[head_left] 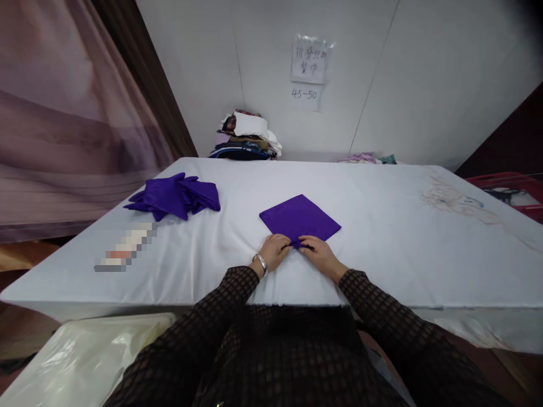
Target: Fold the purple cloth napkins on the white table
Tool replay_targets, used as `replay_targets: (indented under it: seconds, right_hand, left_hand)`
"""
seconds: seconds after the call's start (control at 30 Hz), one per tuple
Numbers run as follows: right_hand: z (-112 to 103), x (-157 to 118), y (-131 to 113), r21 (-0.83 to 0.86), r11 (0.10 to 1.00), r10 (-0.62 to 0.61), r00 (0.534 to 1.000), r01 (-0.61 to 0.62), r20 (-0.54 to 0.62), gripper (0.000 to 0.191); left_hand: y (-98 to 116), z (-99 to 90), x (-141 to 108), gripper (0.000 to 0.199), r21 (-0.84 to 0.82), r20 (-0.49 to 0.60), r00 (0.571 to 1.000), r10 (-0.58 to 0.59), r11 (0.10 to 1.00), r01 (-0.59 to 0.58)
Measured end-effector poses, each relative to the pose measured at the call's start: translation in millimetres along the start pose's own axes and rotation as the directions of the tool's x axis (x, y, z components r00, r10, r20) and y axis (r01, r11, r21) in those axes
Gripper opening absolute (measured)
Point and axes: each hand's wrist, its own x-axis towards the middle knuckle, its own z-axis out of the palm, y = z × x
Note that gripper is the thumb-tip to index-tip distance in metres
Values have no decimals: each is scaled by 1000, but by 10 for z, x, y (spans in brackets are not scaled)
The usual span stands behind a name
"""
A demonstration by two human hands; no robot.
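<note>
White cloth [382,265] covers a long table set against a pale panelled wall [203,68], where two handwritten paper notes [309,70] are fixed one above the other, the lower reading "45-50". A pile of folded clothes [246,135] rises at the table's far edge, and a draped mauve curtain [63,113] hangs on the left beside a dark brown one.

Near the middle of the table's front edge, a purple cloth napkin [302,217] lies flat in a diamond shape, one corner pointing toward the wall and its near corner gathered at the person's fingers. The left hand [276,250], with a silver bracelet [260,264] at the wrist, pinches the near end of the napkin from the left, fingers closed narrowly on the fabric. The right hand [321,254] grips the same end from the right in a similarly narrow pinch, its fingertips just beside those of the other hand. Farther left, well apart from both hands, sits a loose heap of purple cloths [173,196], with a pixelated object [127,249] in front of it.
</note>
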Motion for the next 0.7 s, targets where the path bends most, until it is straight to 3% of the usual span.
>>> replay_targets:
  seconds: [0.23, 0.37, 0.6, 0.7]
  right_hand:
    - [-6, 34, -35, 89, 994, 70, 997, -66, -31, 8]
    - [-3, 36, -25, 107, 991, 83, 996, -79, -41, 7]
    - [7, 43, -16, 100, 994, 58, 998, -54, -40, 16]
    - [7, 50, -32, 67, 997, 39, 999, -37, -31, 12]
  left_hand:
    - [-76, 68, -5, 22, -23, -78, 996, -46, 999, 44]
    - [-94, 94, 22, 7, -52, -105, 993, -49, 998, 44]
    - [-76, 75, 47, 5, -69, -87, 996, -33, 997, 27]
    - [-66, 57, 43, 5, -62, -66, 998, -19, 998, 15]
